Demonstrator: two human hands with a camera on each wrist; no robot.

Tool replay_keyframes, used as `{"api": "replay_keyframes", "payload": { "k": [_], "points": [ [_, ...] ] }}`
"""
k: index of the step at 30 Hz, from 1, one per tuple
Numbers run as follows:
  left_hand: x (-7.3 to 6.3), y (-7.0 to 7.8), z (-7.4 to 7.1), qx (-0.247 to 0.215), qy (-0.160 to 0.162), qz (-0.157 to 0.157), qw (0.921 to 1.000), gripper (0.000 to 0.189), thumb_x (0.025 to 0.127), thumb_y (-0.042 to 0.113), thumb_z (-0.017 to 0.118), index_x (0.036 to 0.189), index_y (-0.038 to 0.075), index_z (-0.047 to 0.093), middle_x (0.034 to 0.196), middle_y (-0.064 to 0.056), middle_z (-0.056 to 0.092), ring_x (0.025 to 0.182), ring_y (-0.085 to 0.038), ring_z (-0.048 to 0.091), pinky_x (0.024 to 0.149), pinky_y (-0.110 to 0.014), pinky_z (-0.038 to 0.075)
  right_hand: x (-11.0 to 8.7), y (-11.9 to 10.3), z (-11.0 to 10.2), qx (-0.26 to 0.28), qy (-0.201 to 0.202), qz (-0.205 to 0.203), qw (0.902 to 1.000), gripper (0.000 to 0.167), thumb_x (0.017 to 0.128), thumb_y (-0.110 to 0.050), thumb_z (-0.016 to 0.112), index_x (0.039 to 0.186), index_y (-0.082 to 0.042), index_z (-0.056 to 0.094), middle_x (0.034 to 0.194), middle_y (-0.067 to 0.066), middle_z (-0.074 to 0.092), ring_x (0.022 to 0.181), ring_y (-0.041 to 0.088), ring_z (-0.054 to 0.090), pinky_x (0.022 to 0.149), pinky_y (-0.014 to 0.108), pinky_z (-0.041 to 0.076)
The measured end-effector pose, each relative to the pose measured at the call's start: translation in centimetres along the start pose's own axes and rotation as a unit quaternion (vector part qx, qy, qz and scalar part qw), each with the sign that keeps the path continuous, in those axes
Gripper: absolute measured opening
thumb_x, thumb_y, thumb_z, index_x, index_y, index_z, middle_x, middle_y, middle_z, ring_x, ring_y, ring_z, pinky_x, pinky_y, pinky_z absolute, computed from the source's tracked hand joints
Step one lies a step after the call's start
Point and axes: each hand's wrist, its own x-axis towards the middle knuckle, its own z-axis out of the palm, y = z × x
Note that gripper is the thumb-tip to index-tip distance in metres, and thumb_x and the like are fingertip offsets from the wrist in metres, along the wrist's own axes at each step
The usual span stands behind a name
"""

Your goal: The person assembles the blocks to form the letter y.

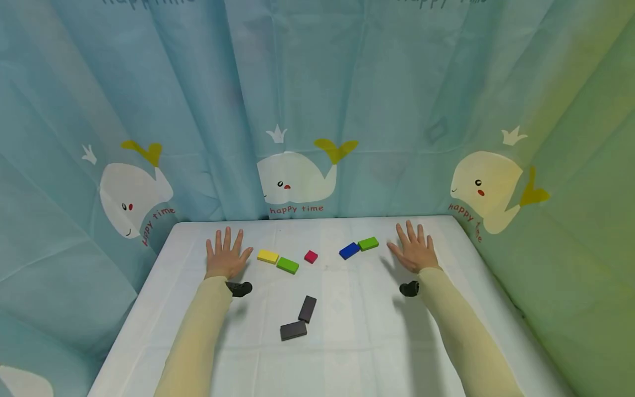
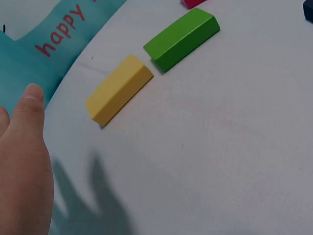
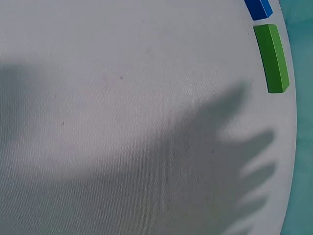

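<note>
Fingers splayed straight on left hand (image 1: 226,258) and right hand (image 1: 415,252), nothing held. Yellow block (image 1: 268,256) just right of the left, long axis roughly along table's (image 1: 357,314) far edge; rightmost green block (image 1: 369,243) just left of the right.

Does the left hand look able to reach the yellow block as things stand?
Probably yes: the left hand is empty, the yellow block lies just to its right, and nothing shows between them.
</note>
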Motion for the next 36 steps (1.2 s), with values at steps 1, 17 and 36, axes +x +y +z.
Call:
{"api": "replay_keyframes", "payload": {
  "k": [1,17,36],
  "points": [
    [0.1,0.1,0.1,-0.004,0.004,0.003,1.0000,0.074,0.102,0.056,0.030,0.158,0.013,0.009,0.162,-0.021,-0.003,0.146,-0.043,-0.010,0.111,-0.064,-0.009,0.0,0.0,0.1,0.001,-0.001,0.000,1.0000,0.081,0.100,-0.062,0.030,0.158,-0.008,0.012,0.161,0.021,0.000,0.144,0.050,-0.004,0.110,0.068,-0.002],
    [2.2,7.5,2.8,-0.266,0.033,0.138,0.9535,0.066,0.095,0.030,0.065,0.149,0.004,0.039,0.152,-0.018,0.038,0.141,-0.033,0.033,0.114,-0.048,0.027,0.2,-1.4,3.3,0.081,0.111,0.002,0.9905,0.074,0.099,-0.049,0.049,0.150,0.001,0.032,0.153,0.026,0.030,0.140,0.046,0.024,0.106,0.068,0.021],
    [1.8,14.9,4.7,-0.309,0.037,0.128,0.9417,0.046,0.088,0.016,0.074,0.127,-0.004,0.061,0.123,-0.019,0.059,0.113,-0.032,0.056,0.100,-0.043,0.044,0.1,-5.5,5.7,0.251,0.179,0.006,0.9513,0.058,0.095,-0.029,0.065,0.138,0.006,0.049,0.138,0.029,0.047,0.129,0.046,0.040,0.107,0.058,0.030]
  ]
}}
